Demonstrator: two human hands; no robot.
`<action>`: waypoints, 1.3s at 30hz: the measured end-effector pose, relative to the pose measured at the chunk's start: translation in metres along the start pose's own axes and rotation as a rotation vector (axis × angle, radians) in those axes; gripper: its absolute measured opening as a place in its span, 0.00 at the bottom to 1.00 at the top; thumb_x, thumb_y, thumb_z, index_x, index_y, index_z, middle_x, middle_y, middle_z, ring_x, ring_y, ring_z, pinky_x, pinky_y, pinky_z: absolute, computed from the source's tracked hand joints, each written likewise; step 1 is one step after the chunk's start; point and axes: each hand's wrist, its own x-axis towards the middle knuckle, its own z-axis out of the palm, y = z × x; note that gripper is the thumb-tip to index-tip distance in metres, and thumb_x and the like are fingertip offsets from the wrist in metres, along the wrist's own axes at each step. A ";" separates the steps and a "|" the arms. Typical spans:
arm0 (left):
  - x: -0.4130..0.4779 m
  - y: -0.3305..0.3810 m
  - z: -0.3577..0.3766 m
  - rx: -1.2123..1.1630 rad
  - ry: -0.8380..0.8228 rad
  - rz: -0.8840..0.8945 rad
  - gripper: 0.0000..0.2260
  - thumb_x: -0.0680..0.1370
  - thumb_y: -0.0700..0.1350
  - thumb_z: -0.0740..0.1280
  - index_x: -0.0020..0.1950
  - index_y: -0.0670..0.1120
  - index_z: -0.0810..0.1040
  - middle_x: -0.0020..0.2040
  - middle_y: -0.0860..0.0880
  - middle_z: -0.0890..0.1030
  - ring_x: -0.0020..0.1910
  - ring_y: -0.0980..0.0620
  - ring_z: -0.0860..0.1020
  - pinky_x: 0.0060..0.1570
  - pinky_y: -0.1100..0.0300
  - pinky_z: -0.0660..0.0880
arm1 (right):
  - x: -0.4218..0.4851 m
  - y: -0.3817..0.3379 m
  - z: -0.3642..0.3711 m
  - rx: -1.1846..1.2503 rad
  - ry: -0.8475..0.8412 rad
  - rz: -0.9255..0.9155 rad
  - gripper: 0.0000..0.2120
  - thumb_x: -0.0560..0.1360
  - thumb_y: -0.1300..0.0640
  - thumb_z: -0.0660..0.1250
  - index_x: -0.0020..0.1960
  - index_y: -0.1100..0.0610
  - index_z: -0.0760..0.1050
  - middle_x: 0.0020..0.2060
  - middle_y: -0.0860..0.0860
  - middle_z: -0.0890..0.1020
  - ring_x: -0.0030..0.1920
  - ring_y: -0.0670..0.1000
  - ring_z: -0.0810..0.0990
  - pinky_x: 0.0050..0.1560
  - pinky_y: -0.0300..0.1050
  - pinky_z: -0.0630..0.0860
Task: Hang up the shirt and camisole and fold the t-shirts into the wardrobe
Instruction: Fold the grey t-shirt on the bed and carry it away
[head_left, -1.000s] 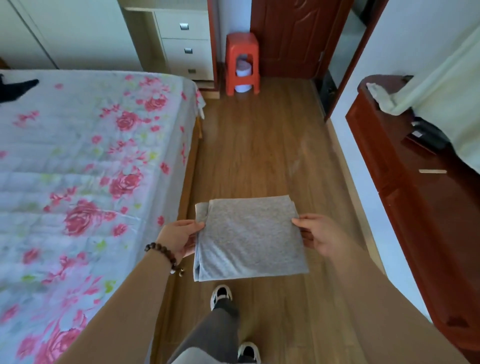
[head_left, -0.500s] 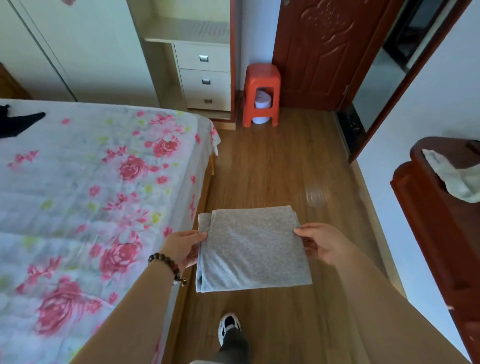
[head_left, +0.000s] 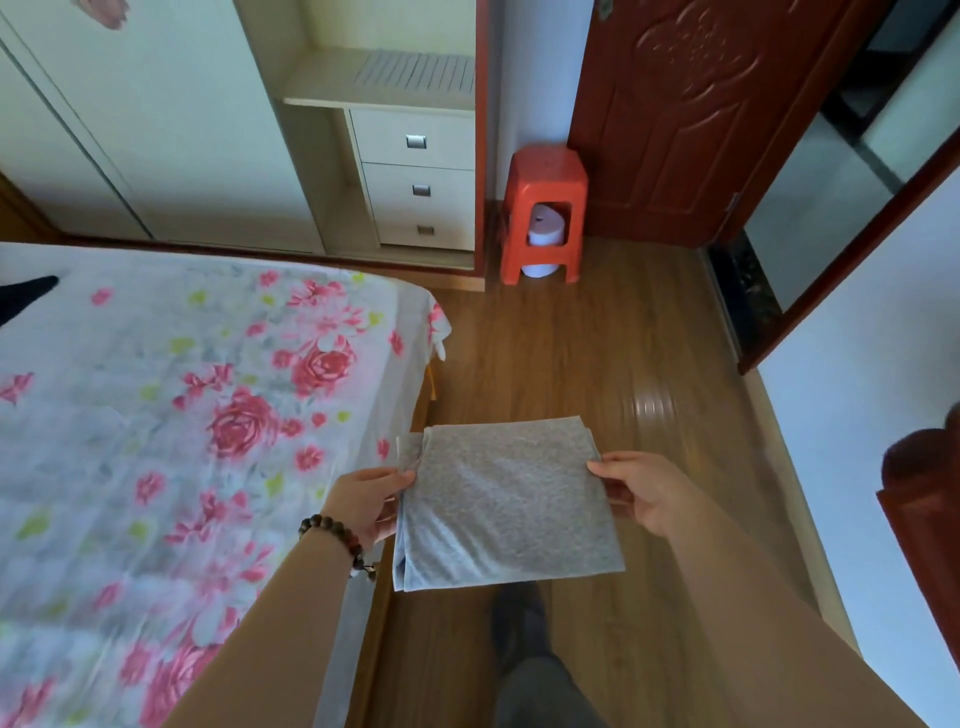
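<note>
Heather-grey folded t-shirt; white bedspread with pink roses; orange-red stool; dark red door; cream wardrobe.

A folded grey t-shirt is held flat above the wood floor, the left hand pinching its left edge and the right hand its right edge. The flowered bed lies left; the wardrobe, its drawers and a red stool stand ahead.
</note>
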 end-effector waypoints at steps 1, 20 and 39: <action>0.014 0.013 0.008 0.003 0.001 0.005 0.14 0.73 0.35 0.72 0.57 0.33 0.77 0.51 0.37 0.82 0.44 0.42 0.82 0.31 0.58 0.80 | 0.017 -0.015 -0.001 0.005 -0.007 -0.001 0.11 0.73 0.64 0.70 0.55 0.63 0.78 0.50 0.58 0.83 0.50 0.57 0.82 0.51 0.55 0.79; 0.243 0.272 0.130 -0.030 0.051 0.096 0.12 0.74 0.35 0.70 0.57 0.34 0.77 0.49 0.39 0.82 0.42 0.44 0.81 0.30 0.60 0.79 | 0.269 -0.310 0.008 -0.012 -0.127 -0.045 0.10 0.73 0.62 0.70 0.54 0.62 0.79 0.48 0.57 0.84 0.48 0.57 0.83 0.43 0.49 0.78; 0.497 0.548 0.130 -0.134 0.152 0.087 0.07 0.74 0.33 0.70 0.51 0.34 0.79 0.41 0.39 0.82 0.35 0.45 0.81 0.30 0.58 0.79 | 0.538 -0.590 0.149 -0.023 -0.224 -0.013 0.07 0.73 0.65 0.69 0.50 0.61 0.79 0.41 0.56 0.84 0.41 0.54 0.83 0.38 0.47 0.79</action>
